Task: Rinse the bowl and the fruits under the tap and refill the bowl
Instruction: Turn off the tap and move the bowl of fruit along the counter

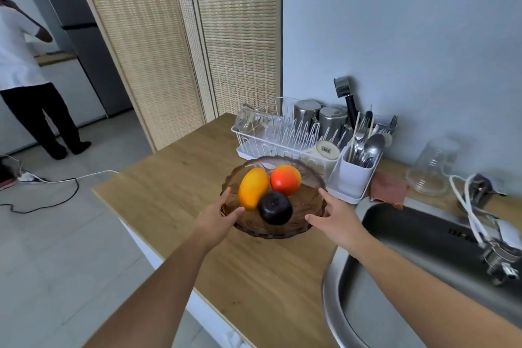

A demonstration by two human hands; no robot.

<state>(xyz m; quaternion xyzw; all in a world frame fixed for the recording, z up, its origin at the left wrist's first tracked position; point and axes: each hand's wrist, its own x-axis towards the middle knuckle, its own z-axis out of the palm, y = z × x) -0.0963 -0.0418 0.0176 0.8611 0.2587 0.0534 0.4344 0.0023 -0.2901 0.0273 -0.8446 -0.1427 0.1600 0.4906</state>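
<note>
A brown glass bowl [306, 178] stands on the wooden counter. It holds a yellow mango [252, 188], an orange-red fruit [285, 179] and a dark plum [275, 207]. My left hand [219, 220] is at the bowl's left rim, thumb over the edge and fingers along the outside. At the right rim is my right hand [334, 219], fingers spread and touching the edge. The tap [501, 257] hangs over the steel sink [409, 268] at the right.
Behind the bowl stands a white dish rack [282, 138] with cups, glasses and a cutlery holder [353, 175]. A reddish cloth [388, 188] and a glass jar [430, 167] lie beyond the sink. Far left, a person [25, 79] stands by a fridge; cables cross the floor.
</note>
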